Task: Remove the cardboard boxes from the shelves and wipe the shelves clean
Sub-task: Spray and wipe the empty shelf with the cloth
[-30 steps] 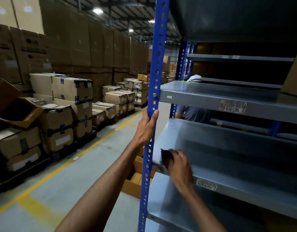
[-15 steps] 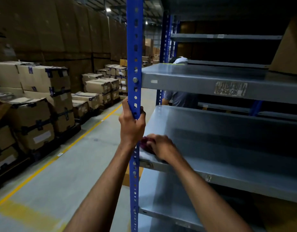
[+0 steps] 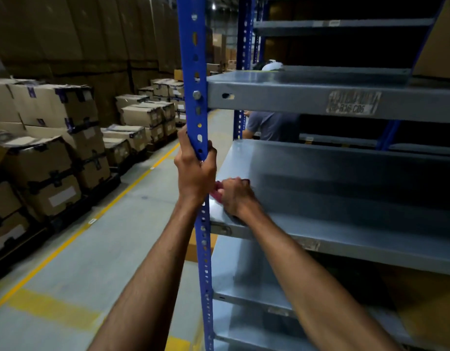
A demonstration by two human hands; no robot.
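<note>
My left hand (image 3: 195,173) grips the blue upright post (image 3: 193,72) of the rack at chest height. My right hand (image 3: 235,196) presses a small red cloth (image 3: 217,192) onto the near left corner of the grey middle shelf (image 3: 345,211); most of the cloth is hidden under my fingers. That shelf carries no boxes. A cardboard box (image 3: 439,39) stands at the far right of the shelf above (image 3: 282,97). Another cardboard box (image 3: 421,300) fills the right of the shelf below.
Stacks of taped cardboard boxes (image 3: 54,138) on pallets line the left side of the aisle, behind a yellow floor line (image 3: 112,201). A person in a grey shirt and white cap (image 3: 272,125) stands behind the rack. An open box (image 3: 193,249) lies on the floor by the post.
My left hand went from resting against the post to gripping it fully. My right hand slid the cloth left and further in along the shelf's left end. The view shifted closer to the rack.
</note>
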